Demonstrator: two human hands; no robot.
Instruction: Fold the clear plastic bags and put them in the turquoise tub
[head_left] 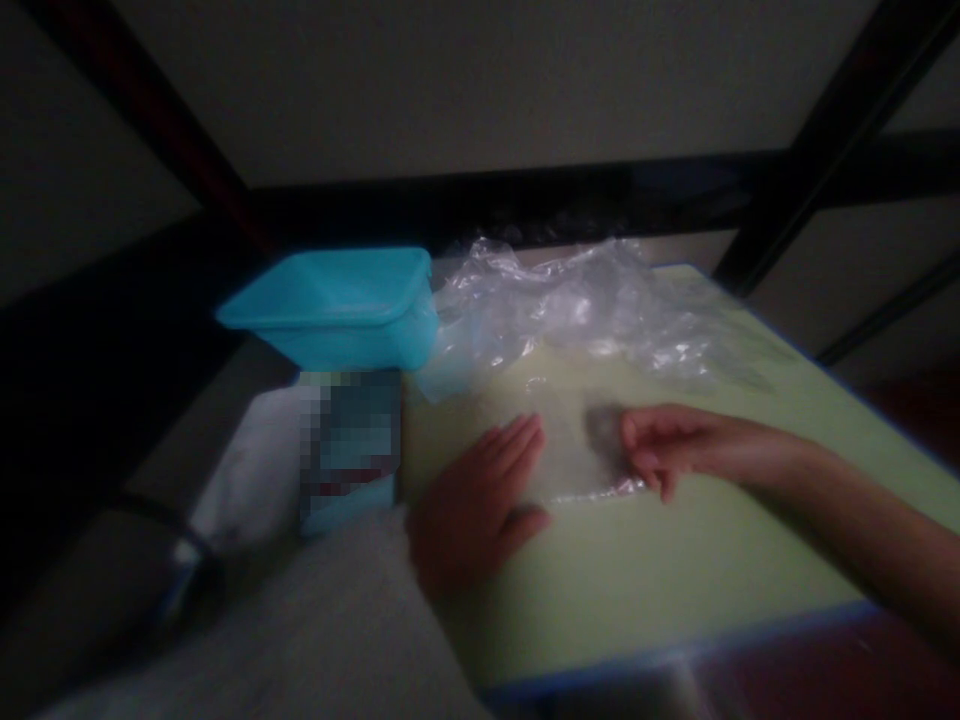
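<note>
A flat piece of clear plastic, possibly a bag point(566, 465), lies on the yellow-green tabletop point(675, 570). My left hand point(480, 505) rests palm down at its left side, fingers stretched out and thumb apart. At the right edge of the plastic is my right hand point(656, 445), its fingers curled in and slightly blurred. What those fingers hold, if anything, cannot be made out. Behind both hands spreads a crumpled heap of clear plastic bags point(577, 300), shiny and loose.
A turquoise plastic basin point(337, 340) stands at the table's back left. In front of it lies a partly pixelated flat item point(352, 440) beside something white point(259, 450). Blue edging point(675, 650) borders the table. A wall point(480, 90) rises behind.
</note>
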